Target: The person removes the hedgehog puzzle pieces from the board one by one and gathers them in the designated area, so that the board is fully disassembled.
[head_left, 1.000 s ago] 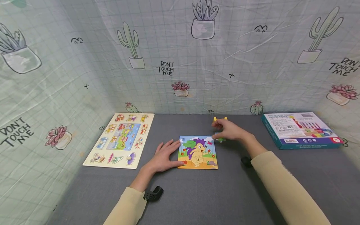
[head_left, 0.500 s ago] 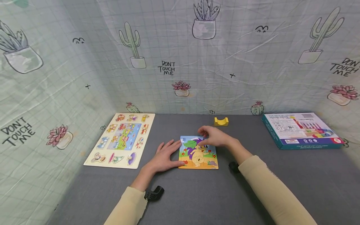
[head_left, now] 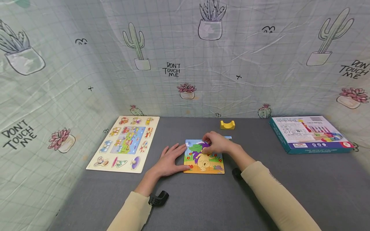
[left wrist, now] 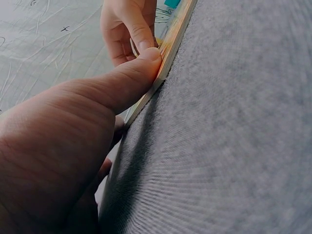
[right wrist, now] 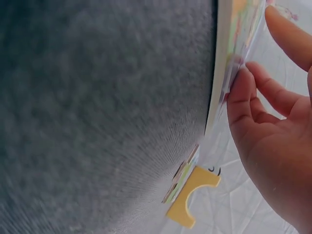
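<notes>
A square jigsaw puzzle (head_left: 195, 166) with a purple-haired hedgehog picture lies flat on the grey table. My left hand (head_left: 170, 161) rests at its left side, fingers spread and thumb laid on the lower left edge. In the left wrist view that thumb (left wrist: 131, 78) touches the board's rim. My right hand (head_left: 218, 143) is over the upper middle of the picture, fingers bent and thumb apart from the index finger. In the right wrist view its fingertips are right at the board's face. I cannot tell whether they pinch a piece. The hedgehog's head is partly covered.
Behind the right hand lie loose puzzle pieces (right wrist: 183, 176), near a yellow block with a curved notch (head_left: 227, 125). A larger vehicle puzzle board (head_left: 122, 144) lies at the left. A teal-sided box (head_left: 311, 134) sits at the back right, by the cactus-print curtain (head_left: 185, 48).
My right hand has moved left from beside the puzzle's upper right corner onto the picture, uncovering the yellow block and the edge of a loose piece. My left hand has stayed put.
</notes>
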The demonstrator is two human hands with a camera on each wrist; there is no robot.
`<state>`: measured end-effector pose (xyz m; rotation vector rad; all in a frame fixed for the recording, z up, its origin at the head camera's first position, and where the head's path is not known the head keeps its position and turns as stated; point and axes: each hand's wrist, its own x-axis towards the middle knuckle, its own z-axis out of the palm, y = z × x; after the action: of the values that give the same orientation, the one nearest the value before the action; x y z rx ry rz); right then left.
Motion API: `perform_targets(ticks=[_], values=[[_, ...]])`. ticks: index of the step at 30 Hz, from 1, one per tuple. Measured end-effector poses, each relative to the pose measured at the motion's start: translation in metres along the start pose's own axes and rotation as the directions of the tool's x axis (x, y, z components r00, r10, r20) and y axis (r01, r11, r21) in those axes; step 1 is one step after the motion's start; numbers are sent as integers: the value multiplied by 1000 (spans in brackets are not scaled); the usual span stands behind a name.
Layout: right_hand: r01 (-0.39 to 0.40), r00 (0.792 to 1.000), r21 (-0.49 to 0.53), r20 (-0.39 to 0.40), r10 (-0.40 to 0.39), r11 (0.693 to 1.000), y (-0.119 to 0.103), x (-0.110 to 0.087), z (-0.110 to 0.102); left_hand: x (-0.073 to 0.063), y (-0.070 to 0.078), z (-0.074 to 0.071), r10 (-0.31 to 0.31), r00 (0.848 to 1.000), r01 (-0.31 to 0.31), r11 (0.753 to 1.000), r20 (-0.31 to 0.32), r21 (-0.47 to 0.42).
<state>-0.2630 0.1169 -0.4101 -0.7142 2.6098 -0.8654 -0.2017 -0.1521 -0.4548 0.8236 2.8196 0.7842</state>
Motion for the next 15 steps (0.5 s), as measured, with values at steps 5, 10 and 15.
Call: perform_targets(ticks=[5,10,15], values=[[-8,1000,-68,-8,7,998,-6,-1,3,0,-1,0,4,1000,-4,1000,-4,-3],[-23,1000,-83,-3,23,996,-10,-2,3,0,-1,0,8,1000,-8,1000,-7,-1],[-28,1000,-88,8,29,996,-11,-2,2,0,0,-1,9,1000,-9,1000,-3,-2]])
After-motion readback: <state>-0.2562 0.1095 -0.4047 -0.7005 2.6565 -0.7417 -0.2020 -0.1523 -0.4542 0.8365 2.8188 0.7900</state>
